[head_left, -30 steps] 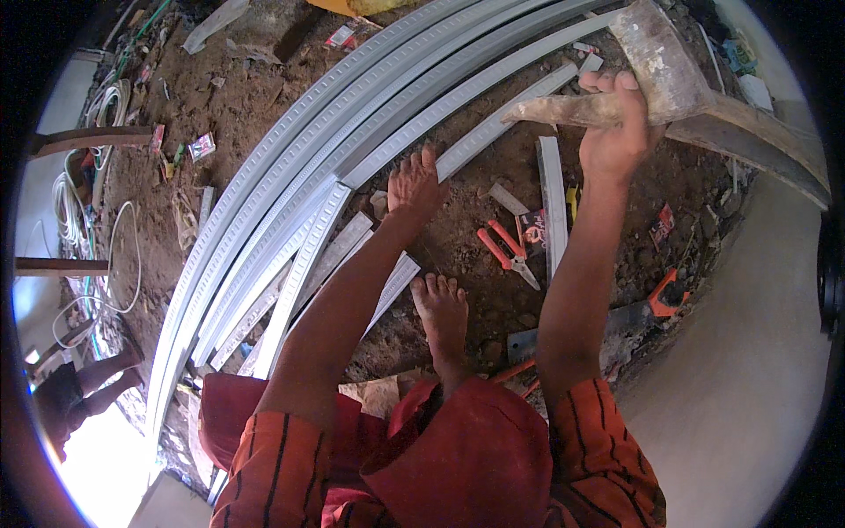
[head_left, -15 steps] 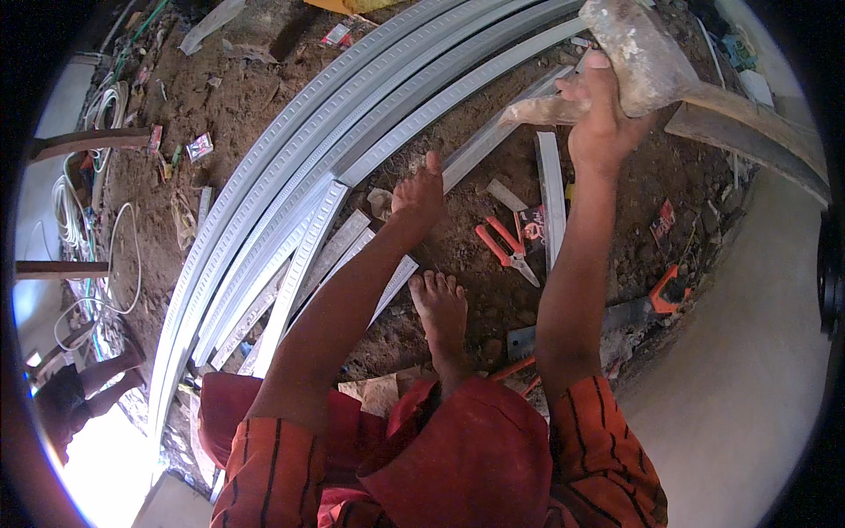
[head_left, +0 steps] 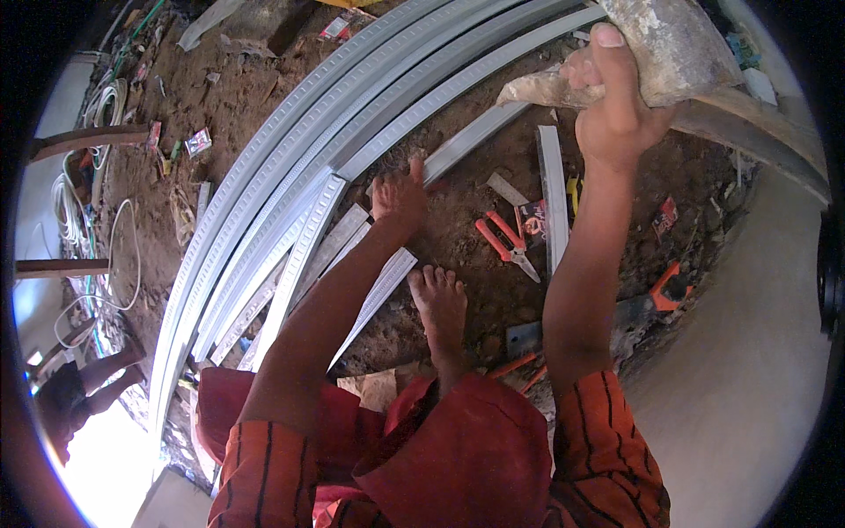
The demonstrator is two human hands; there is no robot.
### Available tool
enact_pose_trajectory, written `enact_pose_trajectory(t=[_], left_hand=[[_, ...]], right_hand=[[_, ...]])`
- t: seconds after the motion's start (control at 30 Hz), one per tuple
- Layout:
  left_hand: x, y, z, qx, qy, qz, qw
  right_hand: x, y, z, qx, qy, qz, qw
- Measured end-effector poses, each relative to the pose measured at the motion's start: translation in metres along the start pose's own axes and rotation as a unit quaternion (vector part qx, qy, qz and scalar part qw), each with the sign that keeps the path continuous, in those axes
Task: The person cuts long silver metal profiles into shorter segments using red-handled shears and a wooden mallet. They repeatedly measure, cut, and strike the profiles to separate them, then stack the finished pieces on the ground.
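My left hand (head_left: 398, 201) is closed round the near end of a short grey metal channel (head_left: 475, 145), which slants away to the upper right over the soil. At the upper right my right hand (head_left: 620, 119) grips a rough, pale-crusted, mallet-like block (head_left: 673, 53). Its tapered end (head_left: 546, 90) sticks out to the left of my fist, over the far end of the channel. Orange-handled snips (head_left: 506, 242) lie with jaws apart on the ground between my forearms. A narrow metal strip (head_left: 553, 198) lies beside them, partly behind my right forearm.
Long curved-looking metal channels (head_left: 290, 158) lie bundled at left, with shorter offcuts (head_left: 378, 295) nearer me. A handsaw (head_left: 664, 290) with an orange handle rests right, beside a pale wall (head_left: 739, 352). White cable (head_left: 110, 106) coils far left. Another person's legs (head_left: 110, 370) show lower left.
My left hand has shifted a little left, and the short channel has moved with it. My right hand, still gripping the block, has moved slightly right.
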State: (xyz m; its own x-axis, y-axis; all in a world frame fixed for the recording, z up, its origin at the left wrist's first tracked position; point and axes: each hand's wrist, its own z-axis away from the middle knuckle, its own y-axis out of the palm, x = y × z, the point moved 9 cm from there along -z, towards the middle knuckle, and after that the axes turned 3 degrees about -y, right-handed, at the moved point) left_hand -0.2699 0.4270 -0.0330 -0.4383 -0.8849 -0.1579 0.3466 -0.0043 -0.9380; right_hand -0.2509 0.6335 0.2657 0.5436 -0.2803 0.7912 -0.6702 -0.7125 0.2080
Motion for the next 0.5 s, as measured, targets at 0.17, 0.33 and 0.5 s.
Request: enact_pose_trajectory(t=[0.17,0.33,0.5], left_hand=[[-0.002,0.015,0.002,0.063,0.001,-0.046,0.997],[-0.001,0.021,0.003,0.091,0.013,-0.078,0.993],[0.000,0.011,0.000,0.100,0.010,-0.077,0.992]], right_hand=[[-0.068,-0.001,0.039,0.071,0.028,0.100,0.992],[-0.079,0.021,0.043,0.150,0.074,0.096,0.981],[0.038,0.003,-0.035,0.093,-0.299,0.239,0.919]])
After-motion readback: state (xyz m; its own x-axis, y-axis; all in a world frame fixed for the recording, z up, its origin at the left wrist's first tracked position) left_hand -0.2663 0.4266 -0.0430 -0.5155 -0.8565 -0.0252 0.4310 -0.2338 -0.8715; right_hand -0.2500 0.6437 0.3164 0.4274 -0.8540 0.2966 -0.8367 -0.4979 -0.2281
